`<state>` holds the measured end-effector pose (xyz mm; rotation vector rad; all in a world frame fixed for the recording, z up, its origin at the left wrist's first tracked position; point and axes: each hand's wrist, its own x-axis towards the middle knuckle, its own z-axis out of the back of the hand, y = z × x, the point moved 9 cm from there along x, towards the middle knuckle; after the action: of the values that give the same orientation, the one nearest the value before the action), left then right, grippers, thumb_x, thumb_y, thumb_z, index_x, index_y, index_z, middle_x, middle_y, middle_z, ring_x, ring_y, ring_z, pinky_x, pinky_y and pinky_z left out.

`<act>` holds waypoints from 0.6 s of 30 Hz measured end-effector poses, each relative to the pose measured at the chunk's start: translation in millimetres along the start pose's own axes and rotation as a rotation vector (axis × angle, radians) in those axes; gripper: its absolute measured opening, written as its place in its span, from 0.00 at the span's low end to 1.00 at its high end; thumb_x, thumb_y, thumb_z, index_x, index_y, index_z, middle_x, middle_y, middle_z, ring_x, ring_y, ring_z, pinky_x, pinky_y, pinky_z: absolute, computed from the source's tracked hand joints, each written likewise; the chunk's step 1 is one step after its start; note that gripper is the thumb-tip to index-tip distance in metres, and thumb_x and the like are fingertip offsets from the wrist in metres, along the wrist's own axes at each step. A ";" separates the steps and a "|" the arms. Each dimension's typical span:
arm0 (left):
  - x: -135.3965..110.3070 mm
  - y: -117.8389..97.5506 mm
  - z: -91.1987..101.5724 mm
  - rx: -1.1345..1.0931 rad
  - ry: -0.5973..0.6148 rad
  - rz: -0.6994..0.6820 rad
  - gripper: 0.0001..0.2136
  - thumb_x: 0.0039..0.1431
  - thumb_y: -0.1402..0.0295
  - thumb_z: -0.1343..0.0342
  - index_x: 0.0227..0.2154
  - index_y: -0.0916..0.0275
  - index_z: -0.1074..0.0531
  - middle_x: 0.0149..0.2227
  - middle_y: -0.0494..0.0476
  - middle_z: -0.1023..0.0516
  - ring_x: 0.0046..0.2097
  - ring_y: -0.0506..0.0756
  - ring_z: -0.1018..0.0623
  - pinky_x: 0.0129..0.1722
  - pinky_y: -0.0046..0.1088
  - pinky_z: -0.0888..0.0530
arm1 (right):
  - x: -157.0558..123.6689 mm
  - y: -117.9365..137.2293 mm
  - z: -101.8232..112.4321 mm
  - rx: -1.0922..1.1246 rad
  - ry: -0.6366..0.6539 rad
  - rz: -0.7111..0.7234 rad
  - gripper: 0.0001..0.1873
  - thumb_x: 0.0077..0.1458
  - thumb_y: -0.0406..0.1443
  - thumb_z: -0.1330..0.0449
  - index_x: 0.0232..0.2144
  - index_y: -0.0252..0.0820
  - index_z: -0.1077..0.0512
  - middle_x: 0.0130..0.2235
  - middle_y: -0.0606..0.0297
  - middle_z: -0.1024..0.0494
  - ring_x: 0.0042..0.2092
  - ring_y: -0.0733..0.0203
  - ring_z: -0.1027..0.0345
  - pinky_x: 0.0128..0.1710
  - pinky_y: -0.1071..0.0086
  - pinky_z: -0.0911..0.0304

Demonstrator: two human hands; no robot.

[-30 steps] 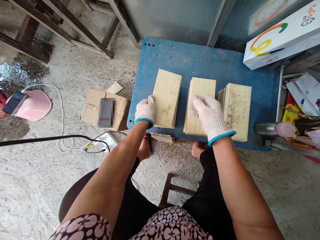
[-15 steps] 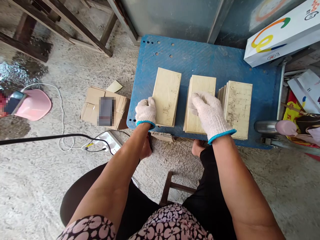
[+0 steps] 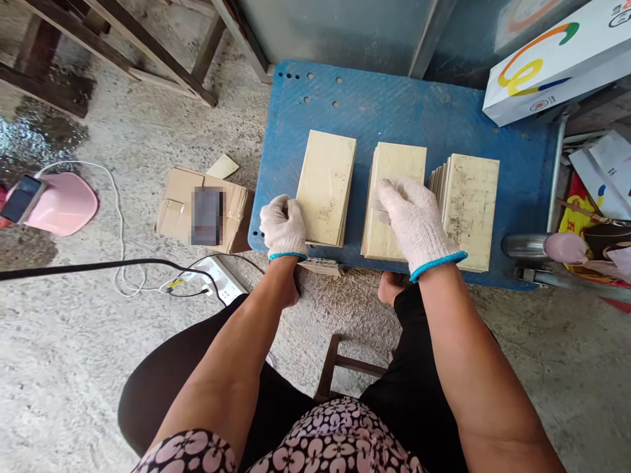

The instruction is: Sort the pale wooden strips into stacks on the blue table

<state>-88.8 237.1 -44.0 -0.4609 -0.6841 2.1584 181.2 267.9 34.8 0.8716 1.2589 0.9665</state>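
Three stacks of thin cream rectangular boards lie side by side on a blue metal platform. My left hand, in a white knit glove, is curled against the near left corner of the left stack. My gloved right hand lies on top of the middle stack, fingers bent over its left part. The right stack sits just right of that hand, untouched, with its boards fanned along the left edge.
On the concrete floor to the left lie a cardboard box, a power strip with cables, and a pink stool carrying a phone. A white printed box and a metal flask sit to the right. Wooden frames stand at top left.
My left hand slid back from the left stack's side to its near corner and curled tighter. My right hand stayed on the middle stack. The view shifted slightly.
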 end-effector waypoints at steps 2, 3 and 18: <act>-0.7 -0.5 -2.2 0.012 0.047 -0.024 0.13 0.59 0.61 0.49 0.41 0.60 0.24 0.42 0.57 0.25 0.44 0.57 0.25 0.50 0.34 0.28 | -0.3 -1.5 -0.7 0.013 -0.002 -0.014 0.17 0.55 0.49 0.40 0.35 0.43 0.26 0.32 0.65 0.25 0.35 0.62 0.31 0.35 0.66 0.33; -0.5 -0.9 -3.2 0.022 0.068 -0.035 0.13 0.58 0.61 0.48 0.41 0.60 0.25 0.41 0.57 0.26 0.43 0.56 0.25 0.49 0.34 0.28 | -0.4 -2.1 -1.2 0.015 -0.001 -0.018 0.17 0.54 0.50 0.40 0.36 0.43 0.26 0.33 0.65 0.25 0.35 0.62 0.30 0.36 0.66 0.32; -4.2 -20.8 1.0 0.305 0.201 -0.109 0.14 0.61 0.59 0.49 0.41 0.55 0.21 0.42 0.60 0.23 0.44 0.61 0.23 0.46 0.37 0.28 | 1.4 -5.3 -1.5 -0.028 0.008 -0.006 0.19 0.55 0.52 0.42 0.38 0.45 0.25 0.33 0.65 0.24 0.36 0.62 0.30 0.34 0.67 0.32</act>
<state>-74.5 244.4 -30.1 -0.4566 -0.2561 2.0346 180.3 267.3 29.3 0.8428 1.2507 0.9817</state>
